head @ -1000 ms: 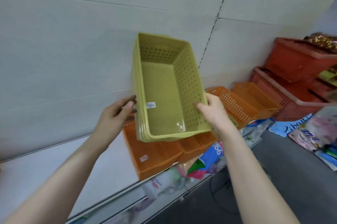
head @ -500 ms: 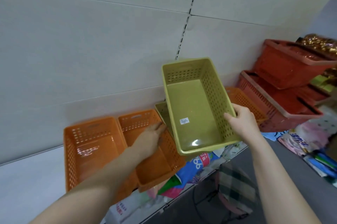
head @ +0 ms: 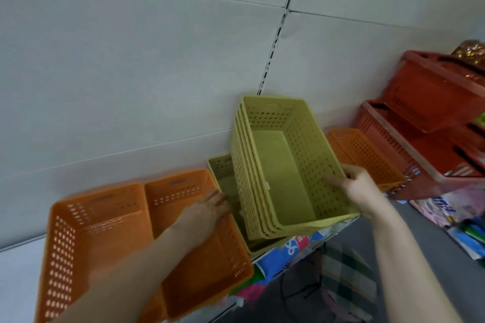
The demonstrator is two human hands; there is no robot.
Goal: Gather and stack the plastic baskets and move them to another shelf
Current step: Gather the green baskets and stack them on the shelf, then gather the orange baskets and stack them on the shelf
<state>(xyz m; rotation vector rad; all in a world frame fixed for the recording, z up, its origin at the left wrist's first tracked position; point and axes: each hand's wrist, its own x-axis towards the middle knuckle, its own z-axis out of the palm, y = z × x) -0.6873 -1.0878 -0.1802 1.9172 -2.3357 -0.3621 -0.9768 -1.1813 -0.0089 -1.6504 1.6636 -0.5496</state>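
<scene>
A nested stack of yellow-green perforated baskets [head: 283, 165] is tilted with its open side toward me, its lower end resting in or just over a single yellow-green basket [head: 223, 173] on the shelf. My right hand [head: 360, 187] grips the stack's right wall, thumb inside. My left hand [head: 207, 208] reaches across an orange basket [head: 199, 257], and its blurred fingertips touch the single basket's left rim. A second orange basket [head: 97, 244] stands at the far left. A third orange basket [head: 367, 157] sits right of the stack.
The white shelf [head: 15, 275] runs along a grey panelled wall [head: 131, 60]. Two red crates [head: 433, 102] stand stacked at the right. Colourful packaged goods [head: 291, 246] lie under the shelf edge, more packages [head: 446, 209] lower right, and grey floor [head: 433, 257] below.
The yellow-green stack has come down from in front of the wall to the single basket on the shelf. My left hand let go of it and moved to that basket's rim.
</scene>
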